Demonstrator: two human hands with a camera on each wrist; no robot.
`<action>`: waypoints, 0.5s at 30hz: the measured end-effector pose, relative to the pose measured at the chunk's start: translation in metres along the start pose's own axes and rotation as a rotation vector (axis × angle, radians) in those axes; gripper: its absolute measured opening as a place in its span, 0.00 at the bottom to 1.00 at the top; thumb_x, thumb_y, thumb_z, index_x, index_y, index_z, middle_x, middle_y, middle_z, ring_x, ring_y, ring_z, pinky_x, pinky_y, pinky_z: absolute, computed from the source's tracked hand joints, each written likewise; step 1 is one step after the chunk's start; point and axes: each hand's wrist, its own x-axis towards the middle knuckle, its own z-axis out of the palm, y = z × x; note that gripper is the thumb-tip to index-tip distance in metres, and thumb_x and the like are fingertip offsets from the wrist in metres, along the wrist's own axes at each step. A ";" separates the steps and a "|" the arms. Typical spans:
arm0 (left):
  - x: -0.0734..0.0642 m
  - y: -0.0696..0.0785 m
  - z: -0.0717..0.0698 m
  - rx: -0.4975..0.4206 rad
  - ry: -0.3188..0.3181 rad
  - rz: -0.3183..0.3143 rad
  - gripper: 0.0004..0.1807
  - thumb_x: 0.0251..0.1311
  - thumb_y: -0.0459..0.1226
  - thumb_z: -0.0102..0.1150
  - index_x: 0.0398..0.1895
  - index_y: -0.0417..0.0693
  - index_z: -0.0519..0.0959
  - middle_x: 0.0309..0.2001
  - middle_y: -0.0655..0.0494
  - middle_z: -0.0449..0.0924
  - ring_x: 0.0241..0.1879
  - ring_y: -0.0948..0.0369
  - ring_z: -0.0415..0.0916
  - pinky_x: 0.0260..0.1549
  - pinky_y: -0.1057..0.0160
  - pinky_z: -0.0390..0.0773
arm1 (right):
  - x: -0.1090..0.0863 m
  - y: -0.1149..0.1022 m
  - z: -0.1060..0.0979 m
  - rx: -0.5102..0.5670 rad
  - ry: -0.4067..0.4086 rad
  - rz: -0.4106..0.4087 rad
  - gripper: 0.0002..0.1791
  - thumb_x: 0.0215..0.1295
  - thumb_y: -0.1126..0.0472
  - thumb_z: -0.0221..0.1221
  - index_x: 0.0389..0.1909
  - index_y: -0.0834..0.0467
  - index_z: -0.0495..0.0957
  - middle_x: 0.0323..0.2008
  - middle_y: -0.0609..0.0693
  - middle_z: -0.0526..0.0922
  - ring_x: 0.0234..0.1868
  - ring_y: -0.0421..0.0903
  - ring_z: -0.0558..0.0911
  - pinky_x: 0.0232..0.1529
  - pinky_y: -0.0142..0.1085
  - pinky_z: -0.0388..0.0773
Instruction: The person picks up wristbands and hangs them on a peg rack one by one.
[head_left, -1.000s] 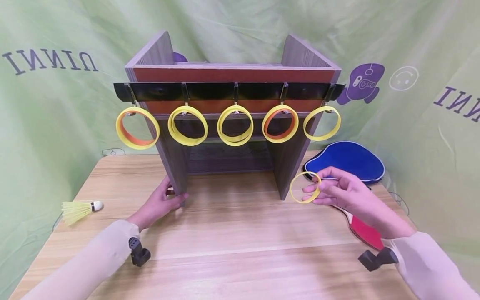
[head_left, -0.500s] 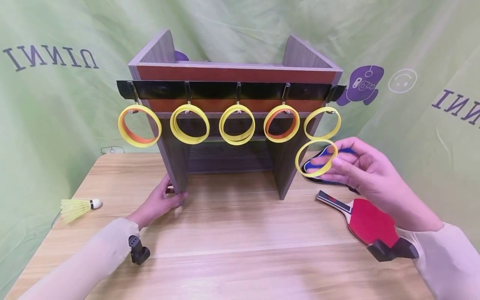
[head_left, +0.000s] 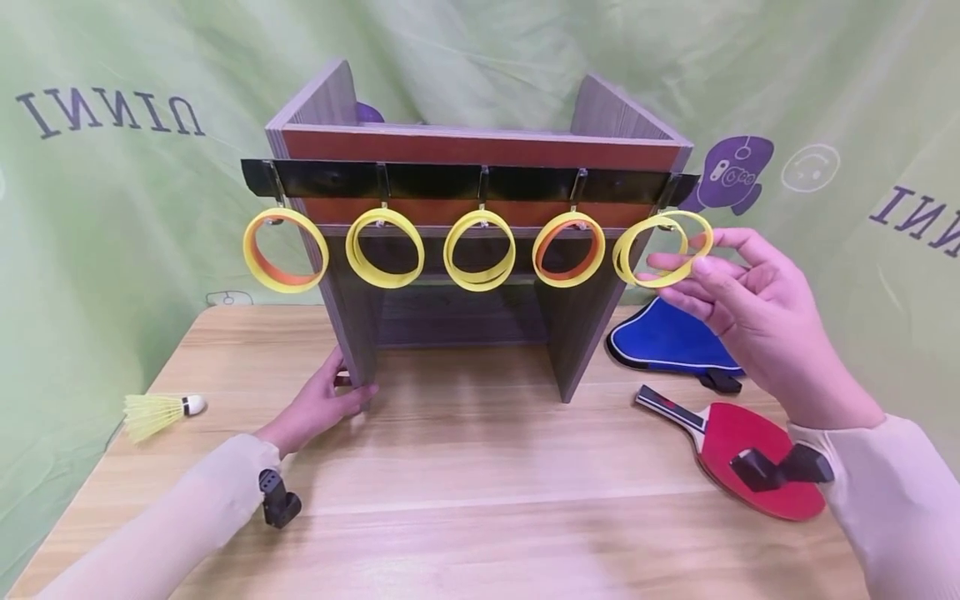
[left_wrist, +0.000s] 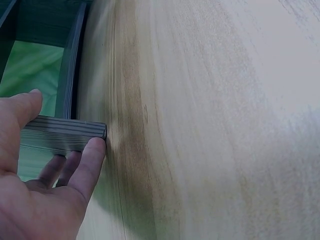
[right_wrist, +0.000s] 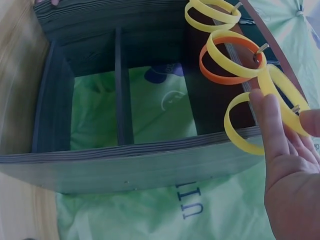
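My left hand (head_left: 324,404) grips the lower front edge of the left side panel (left_wrist: 70,126) of a grey wooden shelf unit (head_left: 363,275), thumb on one face and fingers on the other. At the far right end of a black hook strip (head_left: 435,181), my right hand (head_left: 768,321) pinches a thin yellow ring (head_left: 709,233) between thumb and fingers. That ring overlaps the yellow ring (head_left: 620,257) hanging on the rightmost hook. In the right wrist view, the right hand's fingers (right_wrist: 272,120) lie among the rings, close by a hook tip (right_wrist: 296,109).
Yellow and orange rings (head_left: 248,250) hang from the other hooks. A red table tennis bat (head_left: 750,450) and a blue bat case (head_left: 667,337) lie at right on the wooden table (head_left: 465,533). A yellow shuttlecock (head_left: 153,415) lies at left. Behind hangs a green cloth (head_left: 480,50).
My right hand has carried the yellow ring up and slightly right from low beside the shelf to the rightmost hook. My left hand has stayed on the panel.
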 end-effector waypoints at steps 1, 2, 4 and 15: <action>0.001 0.000 0.000 0.003 -0.001 0.000 0.43 0.70 0.33 0.63 0.83 0.53 0.53 0.68 0.31 0.65 0.61 0.39 0.71 0.44 0.61 0.86 | 0.001 0.000 0.000 0.001 0.011 0.002 0.14 0.79 0.75 0.47 0.61 0.67 0.66 0.53 0.61 0.90 0.49 0.53 0.92 0.53 0.38 0.86; 0.001 0.000 0.000 0.005 -0.001 0.000 0.43 0.70 0.33 0.63 0.83 0.54 0.52 0.69 0.31 0.65 0.61 0.38 0.71 0.44 0.61 0.85 | 0.002 0.000 0.000 0.001 0.022 0.005 0.14 0.79 0.74 0.47 0.61 0.67 0.67 0.53 0.61 0.90 0.49 0.52 0.92 0.53 0.37 0.86; 0.003 0.000 0.001 0.009 -0.001 0.003 0.44 0.70 0.33 0.64 0.83 0.55 0.52 0.70 0.31 0.65 0.62 0.38 0.71 0.45 0.62 0.85 | 0.004 0.000 -0.001 0.002 0.046 0.017 0.14 0.79 0.74 0.49 0.61 0.66 0.67 0.52 0.61 0.90 0.49 0.52 0.92 0.53 0.37 0.86; -0.001 0.002 0.000 0.000 0.000 -0.014 0.45 0.70 0.32 0.63 0.84 0.54 0.50 0.72 0.30 0.63 0.63 0.37 0.70 0.46 0.59 0.85 | 0.007 0.014 -0.005 -0.023 0.075 0.129 0.15 0.79 0.71 0.51 0.63 0.64 0.67 0.52 0.57 0.91 0.49 0.50 0.92 0.52 0.36 0.87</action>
